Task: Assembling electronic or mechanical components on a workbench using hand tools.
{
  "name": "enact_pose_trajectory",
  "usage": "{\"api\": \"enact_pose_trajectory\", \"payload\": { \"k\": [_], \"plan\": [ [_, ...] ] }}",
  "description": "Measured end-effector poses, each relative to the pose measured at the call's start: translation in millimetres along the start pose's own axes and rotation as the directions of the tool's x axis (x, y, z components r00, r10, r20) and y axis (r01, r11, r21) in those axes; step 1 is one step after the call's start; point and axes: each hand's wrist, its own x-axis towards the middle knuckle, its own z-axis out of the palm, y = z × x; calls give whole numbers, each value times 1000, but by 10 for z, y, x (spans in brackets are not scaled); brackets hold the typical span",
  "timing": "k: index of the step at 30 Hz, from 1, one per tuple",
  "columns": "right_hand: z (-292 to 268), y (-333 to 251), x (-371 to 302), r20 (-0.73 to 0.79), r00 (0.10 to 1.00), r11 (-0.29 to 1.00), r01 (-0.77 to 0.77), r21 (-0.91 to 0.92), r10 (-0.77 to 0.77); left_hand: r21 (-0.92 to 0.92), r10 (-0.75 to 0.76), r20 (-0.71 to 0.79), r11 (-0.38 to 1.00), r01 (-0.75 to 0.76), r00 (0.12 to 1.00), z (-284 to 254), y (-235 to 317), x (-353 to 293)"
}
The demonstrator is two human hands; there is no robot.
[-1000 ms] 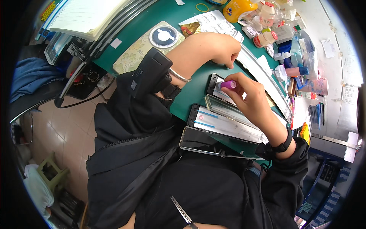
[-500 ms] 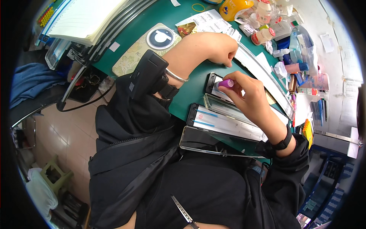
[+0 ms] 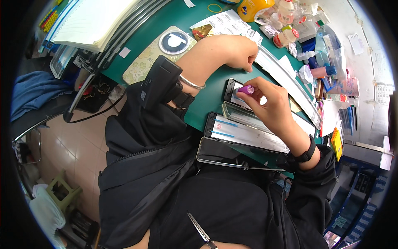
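My right hand (image 3: 271, 98) pinches a short purple cylinder (image 3: 247, 89) between thumb and fingers, its round end showing. It is held over the near end of a narrow black-framed case (image 3: 229, 89) with a white inside. My left hand (image 3: 244, 56) is curled closed on the green table, close to a long white strip tray (image 3: 275, 68); its fingertips are mostly hidden, and I cannot see what they hold. Nearer me lies a second long case (image 3: 244, 132) with blue strips on a white lining. Clear lids (image 3: 224, 151) stand beside the cases.
A floral pad (image 3: 143, 62) with a round emblem lies left of my left forearm. Bottles (image 3: 286, 38), wrappers and an orange container (image 3: 252, 10) crowd the far right. An open notebook (image 3: 89, 25) is at upper left. Tweezers (image 3: 200, 228) show against my black clothing.
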Motion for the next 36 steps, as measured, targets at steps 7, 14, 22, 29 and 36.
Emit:
{"api": "enact_pose_trajectory", "payload": {
  "k": [7, 14, 22, 29, 36],
  "plan": [
    [11, 2, 1, -3, 1000, 1000, -11, 29, 11, 21, 15, -4, 1000, -15, 1000, -6, -27, -40],
    [-22, 51, -34, 59, 990, 984, -134, 120, 127, 18, 51, -42, 999, -50, 998, 11, -11, 22],
    [-511, -252, -152, -444, 885, 950, 4, 313, 142, -31, 126, -168, 991, -133, 978, 38, -141, 12],
    [-572, -242, -1271, -11, 973, 837, -192, 512, 230, -149, 143, -344, 967, -205, 928, -27, -60, 50],
    [-532, -11, -1206, -259, 941, 929, -120, 350, 219, -135, 60, -554, 978, -161, 830, -122, 3, 34]
  ]
}}
